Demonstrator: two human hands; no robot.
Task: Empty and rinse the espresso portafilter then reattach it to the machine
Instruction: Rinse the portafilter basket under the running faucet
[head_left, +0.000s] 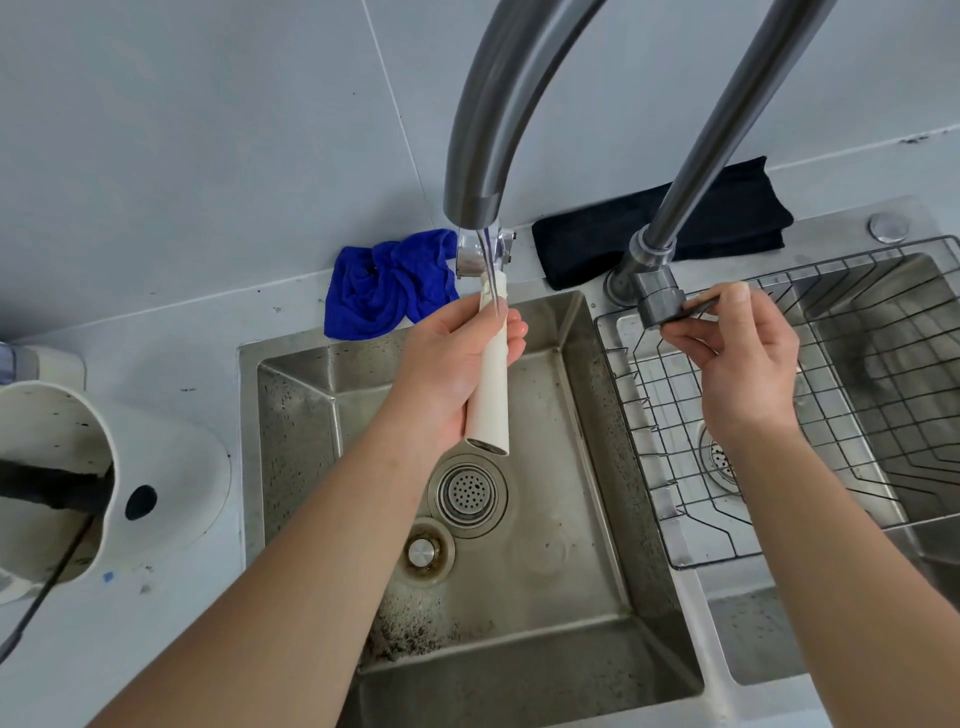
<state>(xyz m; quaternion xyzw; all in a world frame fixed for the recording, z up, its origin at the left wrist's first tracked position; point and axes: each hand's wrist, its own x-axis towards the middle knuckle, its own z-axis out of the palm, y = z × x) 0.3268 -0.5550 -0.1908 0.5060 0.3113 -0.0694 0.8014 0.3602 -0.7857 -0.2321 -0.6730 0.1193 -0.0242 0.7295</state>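
While water runs from the faucet (475, 156) onto the portafilter (480, 254), you are mid-rinse over the sink (545, 571), with reattaching left to do. Your left hand (447, 364) wraps the cream handle, basket end toward twelve o'clock under the spout. Your right hand (737, 358), at three o'clock, pinches the tap lever (696, 307); next, judge the basket clean, then shut off the flow.

The faucet (488, 130) spout hides most of the portafilter (488, 364) head, so its basket cannot be seen. The faucet's arch leaves the picture at the top edge. The white bin (78, 467) is cut by the left edge, and the wire rack (779, 415) runs off the right.
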